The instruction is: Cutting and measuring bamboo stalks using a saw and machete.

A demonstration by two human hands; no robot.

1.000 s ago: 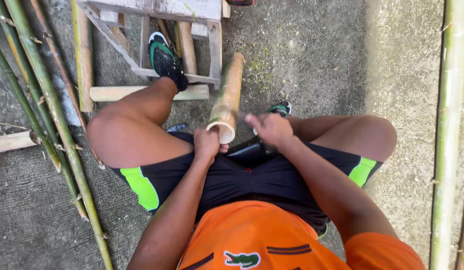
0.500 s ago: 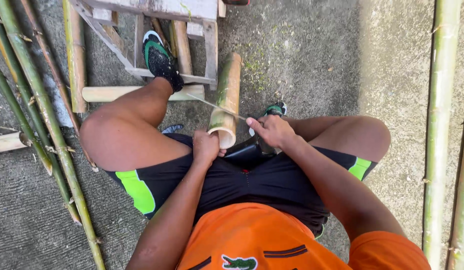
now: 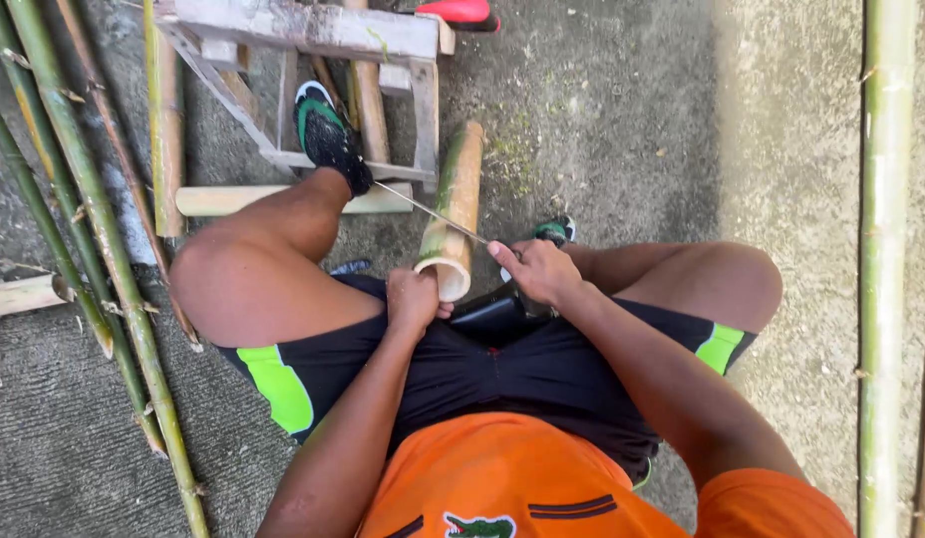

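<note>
**Inspector:** Rough grey concrete (image 3: pixel 622 110) forms the ground throughout. Start at the left.

**Assistant:** Long green bamboo poles (image 3: pixel 94 229) lie on the concrete well out to the left of the left hand. Ahead of that hand stands a weathered wooden frame (image 3: pixel 303 30), with a foot in a black and green shoe (image 3: pixel 328 134) set against it.

**Inspector:** Left hand?

**Assistant:** The left hand (image 3: pixel 413 299) is closed round the near, cut end of a short bamboo section (image 3: pixel 455 214). That section slopes away from the hand, its far end down on the concrete beside the frame.

**Inspector:** Right hand?

**Assistant:** The right hand (image 3: pixel 535 271), just beside the left, is closed in a fist on the handle of a thin blade (image 3: pixel 428 209). The blade runs forward and leftward from the fist, crossing the bamboo section just above its open end. The handle itself is hidden in the grip.

**Inspector:** Further right?

**Assistant:** A second shoe (image 3: pixel 555 231) shows just beyond the right hand. Well out to its right, one tall green bamboo pole (image 3: pixel 886 269) runs along the concrete.
</note>
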